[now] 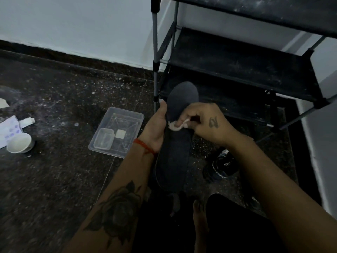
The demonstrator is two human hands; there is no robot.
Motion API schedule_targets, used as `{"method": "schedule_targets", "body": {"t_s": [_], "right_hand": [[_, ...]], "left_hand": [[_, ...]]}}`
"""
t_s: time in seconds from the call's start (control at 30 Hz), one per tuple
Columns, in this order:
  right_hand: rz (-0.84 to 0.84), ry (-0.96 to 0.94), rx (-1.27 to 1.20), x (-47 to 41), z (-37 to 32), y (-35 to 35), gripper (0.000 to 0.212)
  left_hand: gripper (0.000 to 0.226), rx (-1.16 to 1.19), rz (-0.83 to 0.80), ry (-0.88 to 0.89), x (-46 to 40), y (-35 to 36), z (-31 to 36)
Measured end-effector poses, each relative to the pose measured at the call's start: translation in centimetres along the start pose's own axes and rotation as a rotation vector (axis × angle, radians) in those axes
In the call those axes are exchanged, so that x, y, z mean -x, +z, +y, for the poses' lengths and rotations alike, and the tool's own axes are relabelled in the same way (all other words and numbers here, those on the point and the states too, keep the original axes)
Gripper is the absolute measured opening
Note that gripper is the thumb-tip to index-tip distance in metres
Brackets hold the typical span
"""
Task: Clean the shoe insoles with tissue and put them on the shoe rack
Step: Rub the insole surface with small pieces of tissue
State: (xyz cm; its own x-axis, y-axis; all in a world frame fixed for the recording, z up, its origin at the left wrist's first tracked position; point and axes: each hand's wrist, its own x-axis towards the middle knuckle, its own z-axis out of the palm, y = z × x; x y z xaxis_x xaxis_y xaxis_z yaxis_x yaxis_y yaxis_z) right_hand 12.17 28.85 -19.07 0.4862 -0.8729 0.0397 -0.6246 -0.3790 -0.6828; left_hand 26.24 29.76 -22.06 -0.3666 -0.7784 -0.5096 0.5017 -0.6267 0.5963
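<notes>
Head camera looked down on a person crouched before a black shoe rack [237,57], both forearms reaching into the middle of the view. Their left hand [156,128] gripped the left edge of a dark insole [175,154], thumb up along its rim and fingers hidden behind it, so the insole stood lengthwise, toe end pointing towards the rack's lower shelves and heel end down near the person's knees. Their right hand [206,123] pinched a small wad of white tissue [176,126] between curled fingers and pressed it against the insole's upper surface, just beside the left thumb's base. A red thread [144,146] circled the left wrist.

On the speckled dark floor [54,170], left of the hands, lay a clear plastic tray [127,115] with a smaller clear box [104,138] sitting inside it. Farther left, near the edge of the view, a white bowl [19,143] stood beside some paper [9,130]. A dark shoe [221,165] with white lettering rested on the floor below the right forearm, near the rack's foot. The rack's shelves visible behind the insole looked dusty and held no insole that could be made out
</notes>
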Motion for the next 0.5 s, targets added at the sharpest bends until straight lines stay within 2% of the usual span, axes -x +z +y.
{"method": "schedule_targets", "body": {"t_s": [0.07,0.13,0.17,0.23,0.3,0.4,0.5], "right_hand": [[-0.055,0.035,0.074,0.6,0.4,-0.8,0.024],[0.074,0.141,0.158,0.8,1.0,-1.4,0.026],[0.203,0.23,0.11,0.7,1.1,-1.7,0.027],[0.376,0.388,-0.275,0.3,1.1,-2.0,0.028],[0.324,0.498,-0.618,0.2,0.4,-1.7,0.028],[0.247,0.562,-0.669,0.1,0.5,-0.5,0.025],[0.415,0.535,-0.567,-0.5,1.3,-0.5,0.025]], "left_hand": [[0.073,0.004,-0.025,-0.027,0.2,0.2,-0.1],[0.078,0.032,-0.06,-0.055,0.3,0.5,-0.2],[0.079,0.052,-0.071,-0.059,0.3,0.6,-0.1],[0.08,0.089,-0.08,-0.056,0.4,0.8,0.1],[0.079,0.09,-0.071,-0.036,0.4,0.8,0.1],[0.076,0.061,-0.066,-0.008,0.4,0.9,-0.1],[0.07,0.073,-0.103,-0.044,0.4,1.0,-0.3]]}}
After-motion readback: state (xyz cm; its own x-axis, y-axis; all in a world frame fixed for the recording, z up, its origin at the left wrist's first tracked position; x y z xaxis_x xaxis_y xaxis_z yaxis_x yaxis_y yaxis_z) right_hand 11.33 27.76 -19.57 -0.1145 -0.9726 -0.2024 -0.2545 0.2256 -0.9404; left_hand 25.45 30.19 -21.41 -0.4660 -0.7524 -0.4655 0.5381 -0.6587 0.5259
